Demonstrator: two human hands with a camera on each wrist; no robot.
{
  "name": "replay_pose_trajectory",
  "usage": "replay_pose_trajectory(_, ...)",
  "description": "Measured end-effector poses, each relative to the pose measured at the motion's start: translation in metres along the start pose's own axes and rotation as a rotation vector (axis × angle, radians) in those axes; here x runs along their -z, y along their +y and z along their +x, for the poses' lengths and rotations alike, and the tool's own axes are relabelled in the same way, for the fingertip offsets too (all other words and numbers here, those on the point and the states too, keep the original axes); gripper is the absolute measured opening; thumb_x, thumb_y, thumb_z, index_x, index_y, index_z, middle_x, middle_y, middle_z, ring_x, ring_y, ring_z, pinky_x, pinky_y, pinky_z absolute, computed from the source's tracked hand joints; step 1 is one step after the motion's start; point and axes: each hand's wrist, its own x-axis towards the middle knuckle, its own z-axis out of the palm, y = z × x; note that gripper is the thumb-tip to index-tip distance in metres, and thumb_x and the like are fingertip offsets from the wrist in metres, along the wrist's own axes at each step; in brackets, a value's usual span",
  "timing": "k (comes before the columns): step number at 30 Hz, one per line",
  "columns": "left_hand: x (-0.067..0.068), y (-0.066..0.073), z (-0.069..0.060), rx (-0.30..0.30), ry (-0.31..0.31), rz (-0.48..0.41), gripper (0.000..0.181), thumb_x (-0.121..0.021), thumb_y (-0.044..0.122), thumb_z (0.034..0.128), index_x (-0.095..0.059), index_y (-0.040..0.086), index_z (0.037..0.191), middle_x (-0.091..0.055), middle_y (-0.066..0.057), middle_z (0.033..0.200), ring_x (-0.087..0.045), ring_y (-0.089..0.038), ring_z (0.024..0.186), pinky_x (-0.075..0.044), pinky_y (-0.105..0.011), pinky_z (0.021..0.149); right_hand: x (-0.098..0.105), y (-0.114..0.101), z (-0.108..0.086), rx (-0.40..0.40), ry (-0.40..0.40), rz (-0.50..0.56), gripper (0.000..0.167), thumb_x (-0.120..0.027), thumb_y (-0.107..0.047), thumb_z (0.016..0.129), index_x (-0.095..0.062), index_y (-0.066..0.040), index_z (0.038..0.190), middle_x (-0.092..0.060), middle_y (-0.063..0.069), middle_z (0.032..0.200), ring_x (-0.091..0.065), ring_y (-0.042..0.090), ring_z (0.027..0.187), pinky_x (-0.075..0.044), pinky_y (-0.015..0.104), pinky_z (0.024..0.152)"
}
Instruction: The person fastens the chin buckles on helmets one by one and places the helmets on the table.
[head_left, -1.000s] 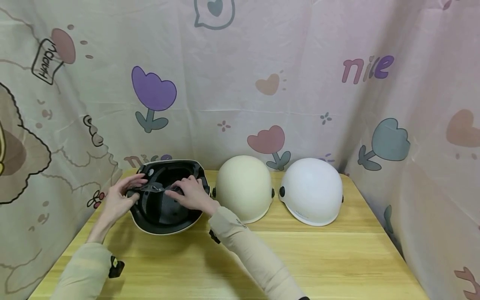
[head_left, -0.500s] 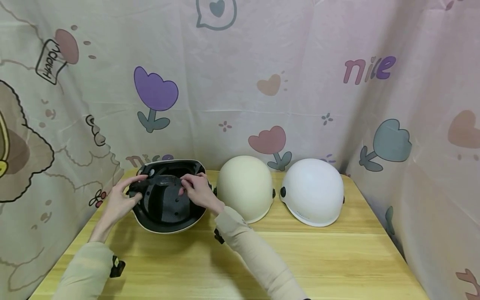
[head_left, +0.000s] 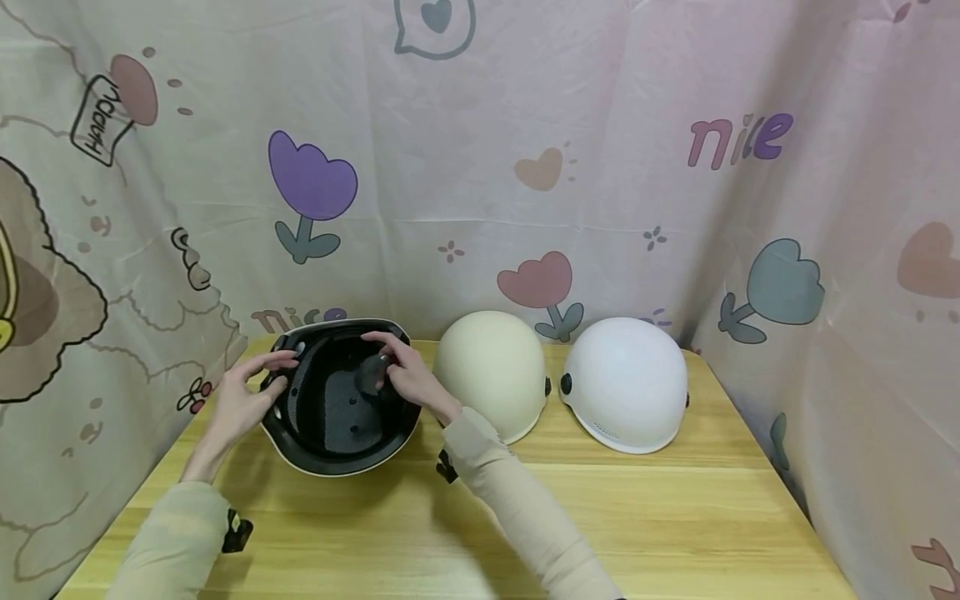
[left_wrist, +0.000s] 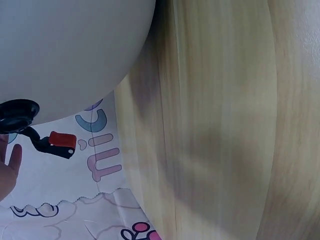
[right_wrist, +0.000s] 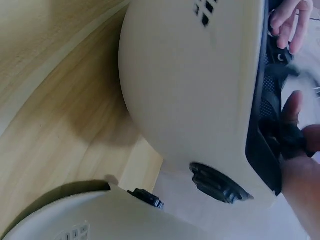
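An upturned helmet (head_left: 341, 471) with a pale shell and black lining is at the left of the table. The left hand (head_left: 240, 404) holds its left rim between thumb and fingers; part of a hand (left_wrist: 7, 175) shows at the left wrist view's edge, by a red and black buckle (left_wrist: 61, 142). The right hand (head_left: 412, 375) is over the helmet's right side, pinching a dark strap-like piece (head_left: 370, 375) with the index finger extended. In the right wrist view, the right hand (right_wrist: 302, 172) is beside the black rim, with the left fingers (right_wrist: 290, 22) beyond.
A cream helmet (head_left: 491, 375) and a white helmet (head_left: 626, 383) stand dome up to the right, the cream one close to the held helmet. The wooden table (head_left: 360, 533) ends at a printed curtain (head_left: 450, 150) behind.
My right hand has moved right and slightly up. The dark piece, stretched between both hands before, now hangs from the right hand. The left hand stays at the rim; the helmet has tilted slightly.
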Motion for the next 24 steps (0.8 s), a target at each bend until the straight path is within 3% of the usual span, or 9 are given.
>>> replay_pose_trajectory(4,-0.0009,0.0004,0.0016,-0.020,-0.005,-0.003,0.032,-0.061,-0.001,0.0950,-0.068,0.006,0.125,-0.070,0.015,0.102,-0.049,0.012,0.104,-0.031,-0.012,0.096,0.0024,0.0003,0.0002,-0.059,-0.014,0.065,0.049,-0.037,0.007,0.093,-0.068,-0.007,0.128,-0.067,0.022,0.086,-0.061,0.017,0.066,-0.046,0.016,0.073)
replay_pose_trajectory(8,-0.0020,0.0014,0.0031,-0.021,-0.021,-0.013,0.033,-0.060,-0.001,0.0956,-0.067,0.006,0.126,-0.069,0.016,0.103,-0.048,0.014,0.106,-0.031,-0.014,0.098,0.0047,0.0010,-0.0018,-0.094,-0.009,0.160,0.032,-0.045,-0.002,0.098,-0.073,0.002,0.115,-0.070,0.030,0.082,-0.070,0.028,0.073,-0.051,0.015,0.076)
replay_pose_trajectory(12,-0.0025,0.0016,0.0028,-0.028,-0.015,-0.017,0.033,-0.060,-0.003,0.0946,-0.068,0.005,0.125,-0.069,0.016,0.102,-0.048,0.014,0.107,-0.030,-0.009,0.095,0.0051,0.0026,-0.0045,-0.087,-0.033,0.216,0.019,-0.064,-0.012,0.098,-0.071,0.002,0.109,-0.073,0.029,0.087,-0.072,0.044,0.087,-0.060,0.034,0.086)
replay_pose_trajectory(15,-0.0026,0.0016,0.0020,-0.035,-0.014,-0.019,0.033,-0.059,-0.004,0.0943,-0.068,0.005,0.124,-0.069,0.016,0.101,-0.047,0.015,0.107,-0.029,-0.007,0.093,0.0041,0.0035,-0.0054,-0.093,-0.034,0.215,0.018,-0.071,-0.012,0.094,-0.070,0.000,0.108,-0.071,0.026,0.085,-0.072,0.047,0.087,-0.061,0.045,0.087)
replay_pose_trajectory(21,-0.0039,0.0010,0.0022,-0.046,-0.005,-0.015,0.034,-0.060,-0.006,0.0933,-0.070,0.006,0.123,-0.071,0.017,0.101,-0.046,0.018,0.109,-0.030,-0.005,0.091,0.0054,0.0006,-0.0067,-0.156,-0.065,0.192,0.030,-0.065,-0.011,0.098,-0.068,-0.002,0.127,-0.075,0.026,0.092,-0.074,0.041,0.093,-0.057,0.018,0.086)
replay_pose_trajectory(24,-0.0050,0.0019,0.0027,-0.044,-0.003,-0.009,0.033,-0.060,-0.006,0.0934,-0.070,0.006,0.123,-0.072,0.013,0.101,-0.045,0.019,0.111,-0.031,-0.005,0.092,0.0058,0.0007,-0.0070,-0.159,-0.082,0.180,0.031,-0.062,-0.014,0.101,-0.067,0.000,0.128,-0.076,0.026,0.101,-0.074,0.039,0.096,-0.056,0.018,0.091)
